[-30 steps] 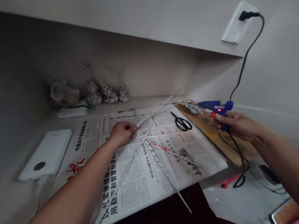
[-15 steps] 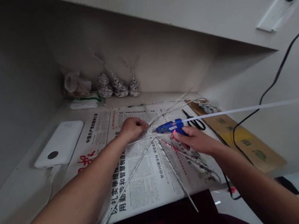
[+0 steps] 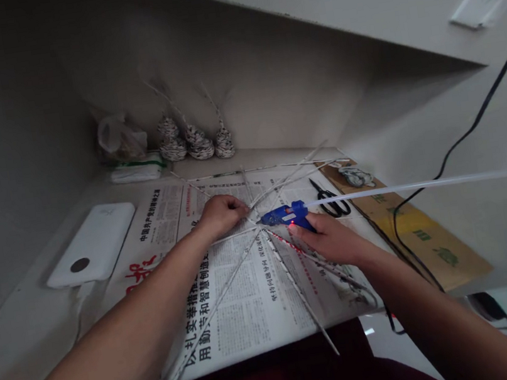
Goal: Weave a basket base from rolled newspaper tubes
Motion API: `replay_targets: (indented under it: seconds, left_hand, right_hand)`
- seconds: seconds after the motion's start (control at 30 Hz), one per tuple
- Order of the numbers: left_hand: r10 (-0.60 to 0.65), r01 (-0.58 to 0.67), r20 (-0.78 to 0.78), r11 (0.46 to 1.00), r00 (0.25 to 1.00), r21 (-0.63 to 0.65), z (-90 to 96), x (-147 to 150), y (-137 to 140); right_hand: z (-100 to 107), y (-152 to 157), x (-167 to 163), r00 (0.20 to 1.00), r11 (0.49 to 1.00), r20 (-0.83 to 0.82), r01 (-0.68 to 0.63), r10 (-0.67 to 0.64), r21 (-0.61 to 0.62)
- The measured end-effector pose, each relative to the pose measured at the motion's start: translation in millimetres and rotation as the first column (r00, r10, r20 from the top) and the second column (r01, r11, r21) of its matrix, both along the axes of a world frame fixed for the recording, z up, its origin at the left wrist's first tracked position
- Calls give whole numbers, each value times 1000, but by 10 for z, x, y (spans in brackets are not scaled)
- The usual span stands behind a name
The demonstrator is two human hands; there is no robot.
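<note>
No longer by the table's right edge, the blue glue gun (image 3: 286,215), clasped in the curled right hand (image 3: 334,238), now points its nozzle mid-table at the crossing rolled-paper sticks (image 3: 263,229), pinched between left hand (image 3: 222,215) fingertips, seemingly bringing their join within glue's reach.

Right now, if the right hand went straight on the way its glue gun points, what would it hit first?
Probably the crossed thin strips, right at the tip of the blue glue gun; the left hand is just beyond. Depth is unclear.
</note>
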State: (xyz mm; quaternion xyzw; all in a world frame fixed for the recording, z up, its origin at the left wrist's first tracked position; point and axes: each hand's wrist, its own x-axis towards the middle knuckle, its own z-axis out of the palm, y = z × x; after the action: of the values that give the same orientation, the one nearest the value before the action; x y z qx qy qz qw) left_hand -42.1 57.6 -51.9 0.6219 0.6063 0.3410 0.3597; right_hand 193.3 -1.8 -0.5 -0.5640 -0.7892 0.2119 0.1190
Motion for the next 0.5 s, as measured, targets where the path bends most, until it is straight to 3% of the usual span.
replay_targets:
  seconds: [0.5]
  left_hand:
    - [7, -7, 23, 1000, 1000, -17, -16, 7, 19]
  right_hand:
    - [-2, 6, -2, 1000, 1000, 16, -14, 14, 13]
